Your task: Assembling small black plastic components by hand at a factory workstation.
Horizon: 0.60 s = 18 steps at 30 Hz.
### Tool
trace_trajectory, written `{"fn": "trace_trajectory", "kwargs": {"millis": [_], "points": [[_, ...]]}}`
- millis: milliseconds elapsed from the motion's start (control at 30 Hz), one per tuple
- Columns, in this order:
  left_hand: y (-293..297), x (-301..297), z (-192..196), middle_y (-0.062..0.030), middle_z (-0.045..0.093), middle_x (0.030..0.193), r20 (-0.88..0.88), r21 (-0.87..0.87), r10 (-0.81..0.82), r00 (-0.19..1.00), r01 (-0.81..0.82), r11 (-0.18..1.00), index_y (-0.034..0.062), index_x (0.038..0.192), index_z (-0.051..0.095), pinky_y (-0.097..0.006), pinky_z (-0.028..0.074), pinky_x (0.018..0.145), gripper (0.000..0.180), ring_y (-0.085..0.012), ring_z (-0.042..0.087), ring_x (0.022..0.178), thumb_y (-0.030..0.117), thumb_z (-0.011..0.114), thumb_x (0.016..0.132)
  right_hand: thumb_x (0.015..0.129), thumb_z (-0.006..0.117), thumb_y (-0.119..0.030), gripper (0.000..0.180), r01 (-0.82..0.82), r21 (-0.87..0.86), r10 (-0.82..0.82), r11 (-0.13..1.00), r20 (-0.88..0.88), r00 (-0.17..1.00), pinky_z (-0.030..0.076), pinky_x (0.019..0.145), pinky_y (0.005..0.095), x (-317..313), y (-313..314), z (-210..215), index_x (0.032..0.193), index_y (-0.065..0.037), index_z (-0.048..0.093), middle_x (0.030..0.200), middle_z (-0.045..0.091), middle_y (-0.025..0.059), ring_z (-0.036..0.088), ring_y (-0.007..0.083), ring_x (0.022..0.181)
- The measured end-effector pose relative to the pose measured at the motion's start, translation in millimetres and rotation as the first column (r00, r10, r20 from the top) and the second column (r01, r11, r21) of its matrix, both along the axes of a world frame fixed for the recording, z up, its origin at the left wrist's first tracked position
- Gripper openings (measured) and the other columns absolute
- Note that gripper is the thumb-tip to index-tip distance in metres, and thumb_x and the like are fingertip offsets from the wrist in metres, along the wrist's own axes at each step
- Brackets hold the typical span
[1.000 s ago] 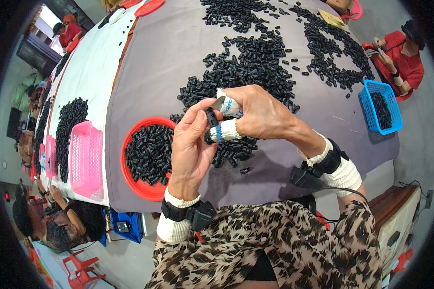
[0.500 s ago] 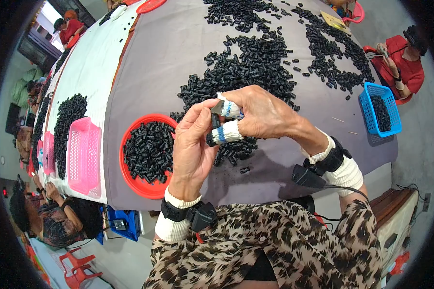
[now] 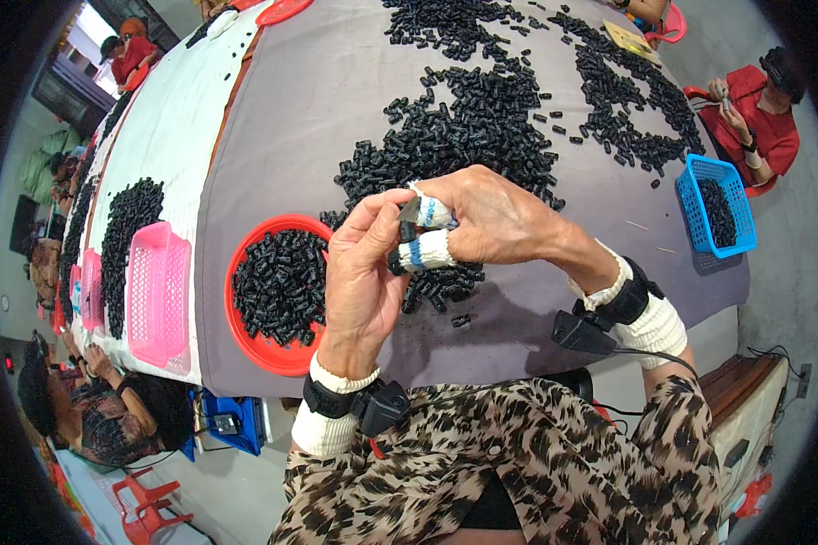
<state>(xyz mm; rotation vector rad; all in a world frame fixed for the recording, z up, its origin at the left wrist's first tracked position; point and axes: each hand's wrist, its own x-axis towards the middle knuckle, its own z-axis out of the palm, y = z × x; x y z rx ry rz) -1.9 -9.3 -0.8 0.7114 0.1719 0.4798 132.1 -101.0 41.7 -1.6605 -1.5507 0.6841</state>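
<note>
Over the table, my two hands meet in front of a heap of small black ribbed plastic parts (image 3: 482, 118). My left hand (image 3: 364, 263) pinches one small black plastic part (image 3: 405, 232) between thumb and fingers, mostly covered by the fingers. My right hand (image 3: 504, 218) is closed against it, its thumb and forefinger wrapped in white cloth strips with blue marks (image 3: 427, 250). At the right fingertips a small dark flat piece (image 3: 411, 211) shows; its kind I cannot make out. Left of my hands stands a round red tray (image 3: 234, 304) full of the same black parts.
A pink basket (image 3: 159, 336) stands at the left, beside another black heap (image 3: 129, 241). To the right is a blue basket (image 3: 743, 218) holding black parts. A person in red (image 3: 754, 109) works at the right edge; another person (image 3: 100, 409) sits at the lower left. Cables hang from my wrist bands.
My right hand has shifted slightly downward against the black part, and the dark flat piece has turned a little. My left hand stays nearly in place.
</note>
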Motion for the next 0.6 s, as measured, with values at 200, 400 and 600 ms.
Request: {"fn": "trace_trajectory", "kwargs": {"millis": [200, 400, 600], "points": [[-1.7, 0.7, 3.0, -0.0066, 0.06, 0.092, -0.018, 0.035, 0.029, 0.999, -0.028, 0.999, -0.0001, 0.102, 0.056, -0.026, 0.049, 0.073, 0.019, -0.0123, 0.058, 0.082, 0.013, 0.052, 0.089, 0.066, 0.059, -0.02, 0.025, 0.01, 0.096, -0.015, 0.995, 0.054, 0.998, 0.043, 0.059, 0.0406, 2.0, -0.2, -7.7, 0.075, 0.003, 0.056, 0.069, 0.058, 0.0206, 0.057, 0.0367, 0.064], [-3.6, 1.9, 3.7, -0.007, 0.061, 0.092, -0.023, 0.055, 0.041, 0.999, -0.04, 0.998, 0.0001, 0.101, 0.055, -0.026, 0.049, 0.073, 0.018, -0.0129, 0.059, 0.082, 0.012, 0.052, 0.088, 0.067, 0.063, -0.023, 0.028, 0.025, 0.081, -0.024, 0.996, -0.005, 1.0, 0.043, 0.059, 0.0397, 0.8, -0.4, -5.0, 0.076, 0.003, 0.056, 0.068, 0.059, 0.0188, 0.057, 0.0332, 0.061], [-2.4, 0.7, 3.3, -0.0064, 0.061, 0.091, -0.035, 0.072, 0.042, 0.999, -0.039, 0.997, 0.0007, 0.1, 0.056, -0.026, 0.049, 0.072, 0.016, -0.0121, 0.059, 0.081, 0.012, 0.052, 0.088, 0.067, 0.063, -0.024, 0.029, -0.002, 0.029, 0.002, 1.0, -0.026, 1.0, 0.044, 0.059, 0.0394, 0.7, -0.6, -0.8, 0.076, 0.003, 0.057, 0.067, 0.059, 0.0187, 0.058, 0.0336, 0.061]]}}
